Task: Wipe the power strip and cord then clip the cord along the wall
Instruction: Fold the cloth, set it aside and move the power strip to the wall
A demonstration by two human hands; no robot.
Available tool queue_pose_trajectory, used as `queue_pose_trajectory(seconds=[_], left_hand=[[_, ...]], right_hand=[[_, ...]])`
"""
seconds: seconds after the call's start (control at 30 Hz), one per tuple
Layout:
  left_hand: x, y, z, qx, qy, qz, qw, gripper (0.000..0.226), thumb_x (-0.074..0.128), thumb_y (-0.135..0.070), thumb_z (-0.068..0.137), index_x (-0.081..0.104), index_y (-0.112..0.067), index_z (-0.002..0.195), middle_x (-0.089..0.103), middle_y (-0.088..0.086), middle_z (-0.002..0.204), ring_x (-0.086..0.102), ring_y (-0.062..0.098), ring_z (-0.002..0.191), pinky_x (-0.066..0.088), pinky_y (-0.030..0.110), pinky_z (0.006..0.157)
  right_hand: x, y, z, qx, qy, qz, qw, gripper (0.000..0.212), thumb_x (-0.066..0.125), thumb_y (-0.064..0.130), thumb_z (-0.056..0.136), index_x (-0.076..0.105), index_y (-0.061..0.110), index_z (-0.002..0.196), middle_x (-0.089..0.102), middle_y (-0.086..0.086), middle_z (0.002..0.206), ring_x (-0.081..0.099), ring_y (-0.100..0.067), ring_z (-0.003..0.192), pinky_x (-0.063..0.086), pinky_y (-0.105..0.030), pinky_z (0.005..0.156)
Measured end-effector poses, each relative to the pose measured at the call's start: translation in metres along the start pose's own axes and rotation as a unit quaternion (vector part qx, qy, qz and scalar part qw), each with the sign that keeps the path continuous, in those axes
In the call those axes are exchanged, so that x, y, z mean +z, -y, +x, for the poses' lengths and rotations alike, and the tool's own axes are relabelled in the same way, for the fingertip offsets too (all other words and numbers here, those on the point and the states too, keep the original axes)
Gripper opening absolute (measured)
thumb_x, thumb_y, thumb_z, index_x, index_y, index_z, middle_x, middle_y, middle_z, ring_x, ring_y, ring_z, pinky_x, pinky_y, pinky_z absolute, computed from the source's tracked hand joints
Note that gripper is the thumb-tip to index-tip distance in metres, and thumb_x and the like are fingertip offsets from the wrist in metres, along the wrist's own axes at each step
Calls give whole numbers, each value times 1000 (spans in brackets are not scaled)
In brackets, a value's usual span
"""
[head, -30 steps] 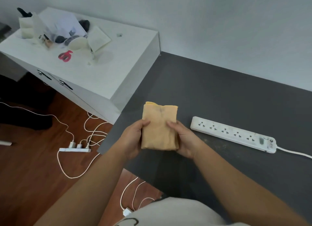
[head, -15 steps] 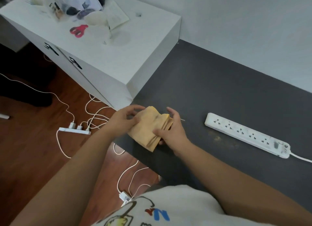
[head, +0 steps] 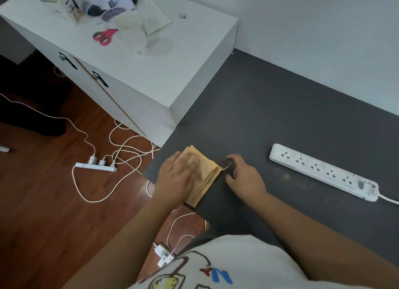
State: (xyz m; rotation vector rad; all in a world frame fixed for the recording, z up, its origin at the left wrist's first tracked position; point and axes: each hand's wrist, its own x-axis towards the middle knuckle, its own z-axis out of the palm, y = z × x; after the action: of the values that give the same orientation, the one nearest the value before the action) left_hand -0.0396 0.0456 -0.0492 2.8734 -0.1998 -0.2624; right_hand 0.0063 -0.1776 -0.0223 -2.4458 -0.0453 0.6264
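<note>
Head view, looking down at a dark grey tabletop point(head: 280, 115). Left hand point(head: 177, 178) flat, fingers spread, palm pressed onto a folded yellow cloth point(head: 205, 172) lying at the table's near-left corner. Right hand point(head: 244, 176) just right of the cloth, fingers loosely curled and parted, gripping nothing, fingertips near a loose thread at the cloth's corner; contact with the thread impossible to tell.

Further right of the right hand, well apart from it: a white power strip point(head: 323, 172), lying flat and diagonal on the tabletop, sockets up, smudged with dirt. White cord point(head: 388, 199) leaving its far-right end toward the frame edge. Between right hand and strip, a scatter of fine crumbs point(head: 287, 177).

Beyond the left hand, a white cabinet point(head: 151, 76) with red scissors point(head: 105, 36) and blurred clutter on top. Left of the left hand, down on the wooden floor point(head: 43, 202), a second power strip point(head: 95, 166) with plugged chargers and looping white cables. Pale wall point(head: 323, 40) behind the table.
</note>
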Motion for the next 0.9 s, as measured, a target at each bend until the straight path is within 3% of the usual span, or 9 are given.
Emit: queue_pose_trajectory(seconds=[0.07, 0.13, 0.33, 0.43, 0.53, 0.6, 0.77, 0.9], left_hand=[[11, -7, 3, 54, 47, 45, 996, 53, 23, -47, 98, 27, -31, 148, 20, -3, 160, 10, 26, 147, 9, 46, 118], [18, -9, 6, 55, 73, 45, 995, 58, 15, -51, 98, 8, -31, 152, 1, -6, 163, -8, 24, 149, 1, 49, 120], [21, -8, 9, 41, 87, 33, 995, 60, 9, -55, 96, -5, -36, 151, -9, -10, 162, -16, 22, 148, -2, 57, 118], [16, -19, 13, 1, 71, 10, 997, 59, 7, -58, 95, -2, -39, 150, -8, -13, 161, -15, 23, 148, -9, 58, 117], [4, -50, 31, -33, 41, -53, 997, 55, 21, -54, 97, 6, -41, 149, 0, -12, 162, -7, 26, 149, -12, 51, 114], [-3, -79, 51, -1, 33, -66, 997, 57, 32, -48, 97, 12, -39, 149, 7, -11, 161, -2, 26, 149, -6, 51, 117], [-8, -143, 104, 130, 51, -22, 990, 60, 44, -43, 92, 24, -34, 148, 25, -12, 157, 2, 27, 148, -5, 51, 117], [-3, -177, 133, 192, 72, 28, 978, 64, 49, -46, 90, 26, -31, 148, 30, -11, 155, 2, 29, 148, -6, 52, 117]], right_hand=[[-9, -7, 3, 22, -20, 1, 1000, 43, 58, 22, 84, 46, 31, 124, 62, 1, 79, 62, -20, 83, 53, -35, 74], [-17, -15, 4, 35, -24, -2, 999, 38, 57, 22, 85, 50, 29, 121, 61, 3, 76, 61, -19, 82, 52, -34, 74], [-23, -36, -2, 38, -4, 23, 999, 24, 58, 20, 87, 60, 26, 110, 57, 8, 67, 58, -13, 72, 50, -30, 73], [-28, -43, -9, 23, 0, 45, 999, 21, 59, 19, 89, 61, 27, 108, 57, 10, 70, 56, -7, 70, 45, -24, 70], [-44, -56, -18, 2, -30, 53, 998, 20, 60, 17, 88, 64, 27, 105, 55, 14, 68, 52, 0, 64, 38, -15, 66], [-60, -69, -27, 14, -65, 62, 996, 19, 61, 16, 88, 64, 28, 102, 55, 14, 67, 51, -1, 61, 35, -9, 62], [-105, -126, -55, 96, -180, 130, 970, 19, 60, 15, 88, 64, 30, 99, 61, 4, 73, 53, -14, 59, 43, -23, 60], [-141, -190, -80, 187, -269, 113, 938, 18, 60, 18, 89, 65, 28, 103, 60, 6, 77, 57, -12, 65, 40, -22, 57]])
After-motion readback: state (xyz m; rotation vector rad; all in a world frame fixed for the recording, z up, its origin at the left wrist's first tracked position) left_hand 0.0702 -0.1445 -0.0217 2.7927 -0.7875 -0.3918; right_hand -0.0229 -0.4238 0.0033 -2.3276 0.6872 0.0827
